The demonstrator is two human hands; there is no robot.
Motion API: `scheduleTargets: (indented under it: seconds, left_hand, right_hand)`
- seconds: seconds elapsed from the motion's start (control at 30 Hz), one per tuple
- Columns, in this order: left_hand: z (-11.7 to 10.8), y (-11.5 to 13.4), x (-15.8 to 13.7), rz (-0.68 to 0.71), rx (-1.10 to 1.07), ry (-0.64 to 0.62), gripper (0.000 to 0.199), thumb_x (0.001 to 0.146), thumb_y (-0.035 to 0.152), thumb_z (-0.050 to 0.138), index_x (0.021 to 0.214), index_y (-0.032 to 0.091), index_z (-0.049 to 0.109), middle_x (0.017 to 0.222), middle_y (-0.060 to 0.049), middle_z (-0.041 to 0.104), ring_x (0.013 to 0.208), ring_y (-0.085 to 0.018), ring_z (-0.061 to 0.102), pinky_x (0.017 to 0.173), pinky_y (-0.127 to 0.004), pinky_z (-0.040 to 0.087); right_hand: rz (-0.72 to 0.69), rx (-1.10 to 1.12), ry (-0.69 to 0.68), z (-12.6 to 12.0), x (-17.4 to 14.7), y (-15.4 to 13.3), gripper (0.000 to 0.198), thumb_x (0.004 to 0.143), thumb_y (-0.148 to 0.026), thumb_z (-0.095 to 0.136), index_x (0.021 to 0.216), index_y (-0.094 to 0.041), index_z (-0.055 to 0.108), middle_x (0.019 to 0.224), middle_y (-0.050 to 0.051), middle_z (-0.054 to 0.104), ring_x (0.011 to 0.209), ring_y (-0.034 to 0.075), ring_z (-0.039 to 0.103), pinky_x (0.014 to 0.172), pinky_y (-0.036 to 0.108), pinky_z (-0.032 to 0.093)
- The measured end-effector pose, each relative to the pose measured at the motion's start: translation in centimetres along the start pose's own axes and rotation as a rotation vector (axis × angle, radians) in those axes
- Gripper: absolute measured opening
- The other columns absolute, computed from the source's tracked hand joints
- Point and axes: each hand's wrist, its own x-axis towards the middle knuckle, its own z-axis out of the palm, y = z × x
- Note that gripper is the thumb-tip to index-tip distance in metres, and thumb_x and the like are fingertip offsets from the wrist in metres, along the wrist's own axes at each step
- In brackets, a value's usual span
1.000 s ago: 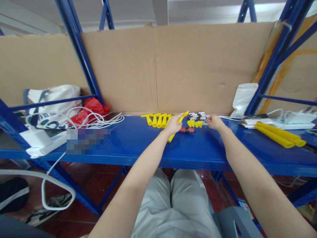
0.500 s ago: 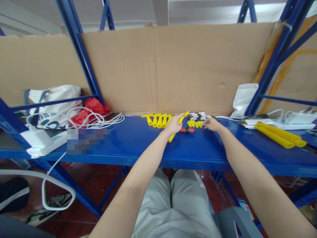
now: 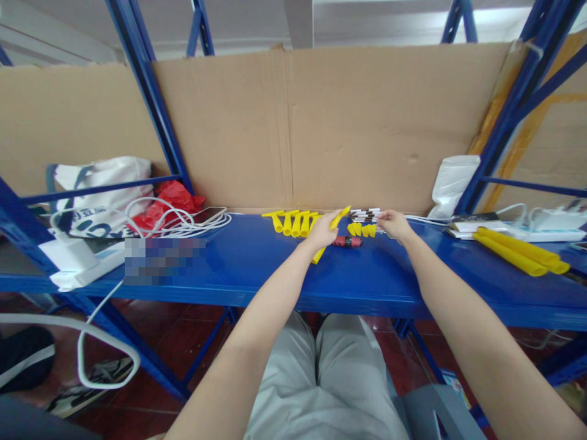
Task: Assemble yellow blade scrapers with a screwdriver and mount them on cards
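Observation:
My left hand (image 3: 324, 230) is wrapped round a yellow plastic tube piece (image 3: 341, 216), whose lower end (image 3: 317, 255) shows beneath the palm. Pinched together, the fingertips of my right hand (image 3: 395, 224) are at the right ends of several white-and-brown sticks (image 3: 365, 214); whether a stick or something smaller is between them cannot be made out. Small yellow wedge-like pieces (image 3: 361, 230) lie in a row just in front of the sticks, with tiny white bits (image 3: 380, 231) to their right. A red-and-black screwdriver-like tool (image 3: 347, 241) lies nearer to me, beside the left hand.
Several yellow tube pieces with crossbars (image 3: 296, 224) stand in a row left of my left hand. Long yellow tubes (image 3: 516, 250) lie at the right. White cables (image 3: 177, 220), a red plastic bag (image 3: 172, 201) and a power strip (image 3: 87, 272) are at the left. Cardboard (image 3: 367, 128) walls the back.
My right hand has moved slightly back, from beside the small yellow pieces and tiny white bits to the ends of the sticks. My left hand keeps its hold, nearly still.

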Motion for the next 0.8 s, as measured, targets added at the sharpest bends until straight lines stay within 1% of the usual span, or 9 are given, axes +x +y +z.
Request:
scheduleTargets:
  seconds: [0.1, 0.2, 0.27, 0.33, 0.4, 0.5, 0.67, 0.8]
  left_hand:
    - [0.2, 0.3, -0.1, -0.094, -0.101, -0.015, 0.067, 0.071, -0.003, 0.051, 0.134, 0.022, 0.049, 0.136, -0.008, 0.052, 0.115, -0.023, 0.056, 0.101, -0.039, 0.044]
    - [0.3, 0.9, -0.2, -0.265, -0.237, -0.028, 0.067, 0.076, 0.001, 0.052, 0.139, 0.022, 0.041, 0.140, -0.012, 0.046, 0.092, -0.020, 0.067, 0.081, -0.034, 0.056]
    - [0.3, 1.4, -0.2, -0.362, -0.352, -0.042, 0.067, 0.078, 0.005, 0.053, 0.141, 0.023, 0.036, 0.139, -0.015, 0.046, 0.077, -0.017, 0.069, 0.066, -0.030, 0.057]
    - [0.2, 1.8, -0.2, -0.419, -0.466, -0.065, 0.066, 0.079, 0.007, 0.055, 0.141, 0.023, 0.035, 0.132, -0.014, 0.052, 0.071, -0.015, 0.069, 0.058, -0.025, 0.056]
    - [0.2, 1.9, -0.1, -0.464, -0.559, -0.090, 0.064, 0.080, 0.007, 0.057, 0.139, 0.023, 0.037, 0.123, -0.012, 0.058, 0.068, -0.014, 0.069, 0.055, -0.022, 0.054]
    - [0.3, 1.9, -0.1, -0.518, -0.664, -0.140, 0.062, 0.080, 0.008, 0.058, 0.137, 0.023, 0.040, 0.112, -0.011, 0.064, 0.067, -0.014, 0.068, 0.054, -0.022, 0.052]
    - [0.5, 2.1, -0.2, -0.560, -0.781, -0.264, 0.063, 0.079, 0.003, 0.055, 0.138, 0.018, 0.039, 0.101, -0.012, 0.068, 0.062, -0.014, 0.067, 0.050, -0.021, 0.049]
    - [0.5, 2.1, -0.4, -0.565, -0.843, -0.301, 0.063, 0.079, 0.003, 0.055, 0.138, 0.017, 0.039, 0.095, -0.011, 0.069, 0.061, -0.014, 0.067, 0.047, -0.020, 0.047]
  right_hand:
    - [0.002, 0.141, -0.003, 0.3, -0.2, -0.4, 0.013, 0.069, -0.002, 0.056, 0.076, -0.014, 0.056, 0.072, 0.002, 0.062, 0.064, 0.010, 0.062, 0.068, 0.022, 0.051]
    - [-0.013, 0.259, -0.013, 0.6, -0.4, -0.9, 0.016, 0.068, -0.002, 0.059, 0.074, -0.015, 0.053, 0.076, 0.002, 0.063, 0.069, 0.011, 0.064, 0.074, 0.025, 0.052]
    - [-0.031, 0.309, -0.022, 0.8, -0.6, -1.4, 0.017, 0.066, -0.004, 0.062, 0.074, -0.016, 0.052, 0.075, 0.001, 0.063, 0.070, 0.012, 0.064, 0.076, 0.027, 0.053]
    - [-0.057, 0.359, -0.044, 1.0, -1.0, -2.2, 0.018, 0.066, -0.007, 0.063, 0.073, -0.017, 0.051, 0.073, 0.000, 0.063, 0.070, 0.012, 0.064, 0.078, 0.029, 0.053]
    - [-0.090, 0.412, -0.081, 1.3, -1.4, -3.1, 0.017, 0.066, -0.009, 0.064, 0.073, -0.017, 0.051, 0.071, 0.000, 0.063, 0.069, 0.012, 0.063, 0.078, 0.029, 0.053]
    - [-0.133, 0.446, -0.114, 1.8, -2.1, -4.3, 0.018, 0.065, -0.013, 0.067, 0.074, -0.018, 0.051, 0.071, 0.000, 0.063, 0.070, 0.012, 0.062, 0.078, 0.029, 0.052]
    - [-0.182, 0.414, -0.157, 2.6, -2.9, -5.2, 0.019, 0.064, -0.016, 0.069, 0.071, -0.018, 0.051, 0.074, 0.000, 0.063, 0.070, 0.010, 0.060, 0.078, 0.029, 0.050]
    - [-0.185, 0.377, -0.173, 2.9, -3.2, -5.2, 0.017, 0.064, -0.015, 0.068, 0.070, -0.018, 0.052, 0.072, -0.001, 0.063, 0.066, 0.009, 0.057, 0.075, 0.026, 0.050]
